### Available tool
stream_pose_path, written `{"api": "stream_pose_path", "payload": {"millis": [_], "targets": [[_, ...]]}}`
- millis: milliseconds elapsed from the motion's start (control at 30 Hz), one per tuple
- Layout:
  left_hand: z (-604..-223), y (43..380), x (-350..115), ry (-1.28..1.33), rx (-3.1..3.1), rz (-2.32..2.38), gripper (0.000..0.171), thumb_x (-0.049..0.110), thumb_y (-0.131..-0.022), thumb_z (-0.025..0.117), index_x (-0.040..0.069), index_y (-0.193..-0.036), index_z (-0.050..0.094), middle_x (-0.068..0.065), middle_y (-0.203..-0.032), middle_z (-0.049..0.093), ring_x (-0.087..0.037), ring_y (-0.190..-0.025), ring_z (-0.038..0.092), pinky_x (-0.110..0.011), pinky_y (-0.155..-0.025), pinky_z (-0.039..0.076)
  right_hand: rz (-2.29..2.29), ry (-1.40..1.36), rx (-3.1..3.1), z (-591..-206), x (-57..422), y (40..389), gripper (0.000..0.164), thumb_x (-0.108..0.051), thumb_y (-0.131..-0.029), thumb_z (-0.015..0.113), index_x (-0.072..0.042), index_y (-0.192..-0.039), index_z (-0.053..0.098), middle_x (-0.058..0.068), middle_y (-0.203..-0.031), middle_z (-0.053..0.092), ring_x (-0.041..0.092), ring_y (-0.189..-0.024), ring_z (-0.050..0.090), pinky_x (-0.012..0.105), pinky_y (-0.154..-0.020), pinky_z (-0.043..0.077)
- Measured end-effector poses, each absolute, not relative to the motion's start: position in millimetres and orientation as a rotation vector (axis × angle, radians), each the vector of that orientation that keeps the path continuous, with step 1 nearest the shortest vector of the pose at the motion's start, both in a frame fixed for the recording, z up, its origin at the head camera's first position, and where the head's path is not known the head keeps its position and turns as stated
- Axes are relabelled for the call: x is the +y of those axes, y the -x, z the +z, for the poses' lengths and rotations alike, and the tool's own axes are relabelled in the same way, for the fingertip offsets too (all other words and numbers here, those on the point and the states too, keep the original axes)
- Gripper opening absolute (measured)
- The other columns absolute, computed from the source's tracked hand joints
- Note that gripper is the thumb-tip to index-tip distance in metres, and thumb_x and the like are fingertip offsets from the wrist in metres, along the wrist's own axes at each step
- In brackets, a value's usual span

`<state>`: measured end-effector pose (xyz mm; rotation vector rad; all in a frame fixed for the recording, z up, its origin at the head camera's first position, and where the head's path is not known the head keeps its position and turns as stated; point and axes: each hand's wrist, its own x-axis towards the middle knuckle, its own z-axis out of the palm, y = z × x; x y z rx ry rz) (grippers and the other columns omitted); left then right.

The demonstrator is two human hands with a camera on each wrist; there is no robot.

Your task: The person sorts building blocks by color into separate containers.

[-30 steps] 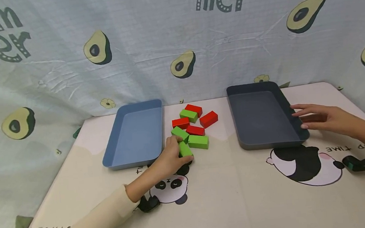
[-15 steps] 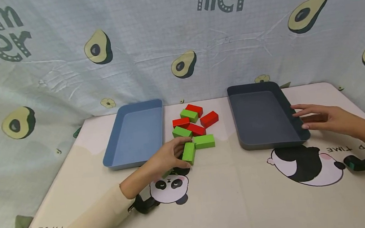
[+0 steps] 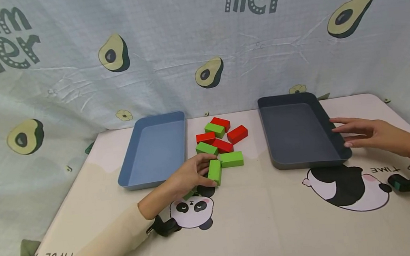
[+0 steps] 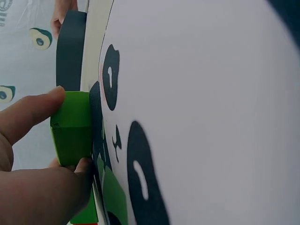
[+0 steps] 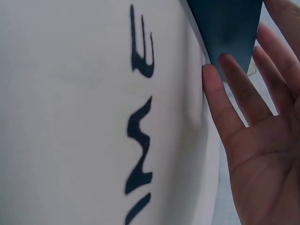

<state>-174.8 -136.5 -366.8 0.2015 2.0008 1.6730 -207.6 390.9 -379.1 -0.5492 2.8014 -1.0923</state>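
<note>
My left hand [image 3: 189, 176] pinches a green block [image 3: 214, 172] between thumb and fingers, low over the cloth. In the left wrist view the same green block [image 4: 72, 126] shows between the fingertips. Just right of it lies another green block [image 3: 231, 159]; a third green block [image 3: 207, 148] sits behind the fingers. My right hand [image 3: 377, 135] is beside the dark grey tray [image 3: 275, 163], fingers stretched toward its right wall. The right wrist view shows that open palm [image 5: 262, 154], fingertips right at the tray's side [image 5: 229, 33].
Several red blocks and one more green block [image 3: 214, 130] cluster behind, including a red block [image 3: 237, 134] on the right. A blue tray [image 3: 150, 149] stands left of them. Printed cloth [image 3: 250, 221] covers the table, and a patterned curtain [image 3: 161, 46] hangs behind.
My left hand has taken hold of the green block and drawn it slightly toward me, turning it. The green block beside it has slid right. My right hand has stayed by the dark tray.
</note>
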Motion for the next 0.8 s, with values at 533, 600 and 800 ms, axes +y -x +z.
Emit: {"api": "stream_pose_path", "payload": {"millis": [533, 600, 800], "targets": [[-364.4, 180.2, -134.8, -0.21, 1.968, 1.655, 0.073, -0.023, -0.078, 0.071, -0.002, -0.145, 0.052, -0.018, -0.157, 0.041, -0.036, -0.145, 0.039, -0.04, -0.107, 0.049, -1.026, 0.556, 2.772, -373.0, 392.3, 209.1, 0.041, -0.021, -0.095, 0.074, -0.015, -0.135, 0.066, -0.023, -0.158, 0.037, -0.021, -0.113, 0.047, 0.006, -0.084, 0.043], [-364.0, 180.3, -135.1, -0.205, 1.962, 1.668, 0.073, -0.023, -0.077, 0.071, -0.002, -0.145, 0.052, -0.018, -0.156, 0.042, -0.037, -0.145, 0.04, -0.039, -0.107, 0.048, -1.012, 0.543, 2.774, -372.2, 391.5, 209.3, 0.041, -0.023, -0.096, 0.074, -0.016, -0.135, 0.065, -0.022, -0.158, 0.036, -0.021, -0.112, 0.047, 0.008, -0.084, 0.044], [-365.6, 179.5, -136.8, -0.221, 1.951, 1.684, 0.072, -0.023, -0.077, 0.072, -0.004, -0.144, 0.053, -0.018, -0.155, 0.044, -0.035, -0.144, 0.041, -0.037, -0.109, 0.047, -1.016, 0.512, 2.764, -371.3, 388.6, 209.2, 0.042, -0.024, -0.095, 0.074, -0.018, -0.136, 0.065, -0.017, -0.16, 0.036, -0.022, -0.114, 0.047, 0.008, -0.084, 0.044]]}}
